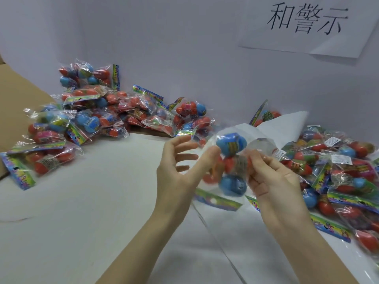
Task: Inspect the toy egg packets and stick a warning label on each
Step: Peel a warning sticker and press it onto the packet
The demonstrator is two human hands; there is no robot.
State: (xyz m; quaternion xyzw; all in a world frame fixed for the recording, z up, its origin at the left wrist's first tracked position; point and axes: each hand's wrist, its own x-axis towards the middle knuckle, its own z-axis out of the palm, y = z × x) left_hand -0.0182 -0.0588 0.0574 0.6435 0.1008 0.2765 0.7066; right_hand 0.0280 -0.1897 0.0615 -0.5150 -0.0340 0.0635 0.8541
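Two bare forearms reach up from the bottom edge over a white tabletop [82, 201]. Left hand [176, 171] sits mid-frame, palm turned right, fingers spread and relaxed, thumb tip touching the side of a clear toy egg packet [231, 160]. Right hand [272, 181] is just beside it w/ fingers curled, pinching the packet's crinkly plastic on its right side. Packet is held up between both hands, above the tabletop; it's motion-blurred. Inside: blue egg at top, red eggs in the middle, blue egg at bottom, plus a colourful printed card strip hanging at its lower edge.

Left & back: big loose pile of similar packets [98, 117], red, blue, some pink eggs, partly lying on a brown cardboard sheet [18, 89]. Right: second pile of packets [340, 171] along the tabletop edge; several carry small white labels [341, 158], text too small to read. White paper sheet [287, 126] lies between the held packet and the right pile. Back wall is white, w/ a paper sign [307, 19] top right bearing large black Chinese characters.
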